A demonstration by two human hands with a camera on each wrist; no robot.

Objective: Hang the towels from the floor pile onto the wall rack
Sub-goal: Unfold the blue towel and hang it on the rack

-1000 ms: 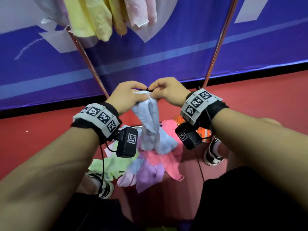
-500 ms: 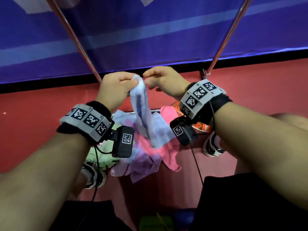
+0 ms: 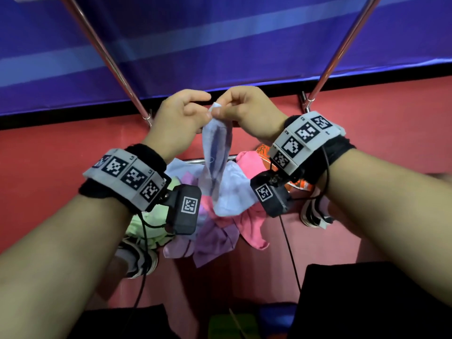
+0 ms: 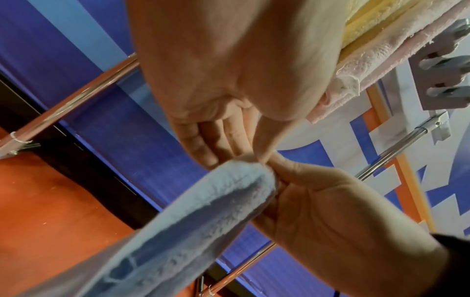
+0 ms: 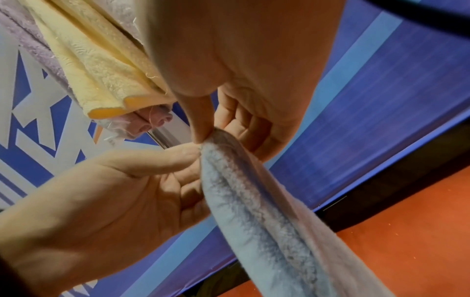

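A light blue towel (image 3: 216,152) hangs by its top edge above the floor pile (image 3: 215,231) of pink, purple and green towels. My left hand (image 3: 207,106) and right hand (image 3: 220,111) meet at that edge, and each pinches it between thumb and fingers. The left wrist view shows my left hand (image 4: 249,154) with its thumb on the towel (image 4: 203,221). In the right wrist view my right hand (image 5: 216,134) nips the towel (image 5: 254,211) tip. Yellow and pink towels (image 4: 381,30) hang on the rack above.
Two slanted metal rack legs (image 3: 107,57) (image 3: 342,50) stand against the blue wall banner, one on each side of my hands. A low rack bar (image 3: 193,160) runs behind the pile. My shoes (image 3: 137,260) (image 3: 315,214) flank the pile on the red floor.
The head view has tipped down, so the hung towels have left it. Both hands have stayed together on the blue towel's top edge, shifting their pinch slightly.
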